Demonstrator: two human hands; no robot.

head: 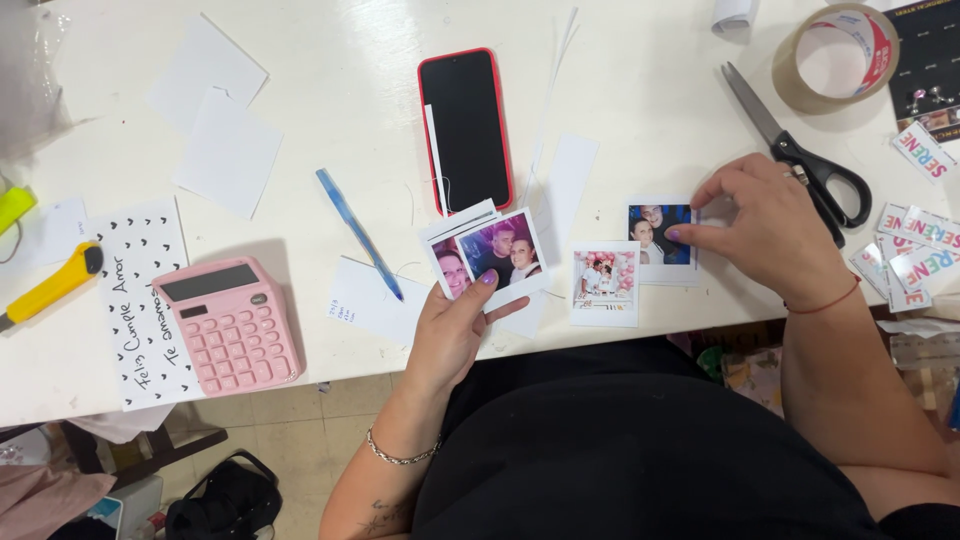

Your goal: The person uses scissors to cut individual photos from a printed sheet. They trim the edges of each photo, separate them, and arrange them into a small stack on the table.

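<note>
My left hand (455,330) holds a small fanned stack of white-bordered photo prints (490,252) just above the white table's front edge (330,375). My right hand (775,225) rests fingers-down on another photo print (658,235) lying flat on the table, its thumb touching the print's right side. A third photo print (606,283), with pink balloons in it, lies flat between the two hands, touched by neither.
A red-cased phone (466,128) lies face up behind the photos, a blue pen (358,232) to its left. A pink calculator (230,325), a heart-patterned card and a yellow cutter (52,285) sit at left. Black scissors (800,150), a tape roll (838,55) and coloured stickers lie at right.
</note>
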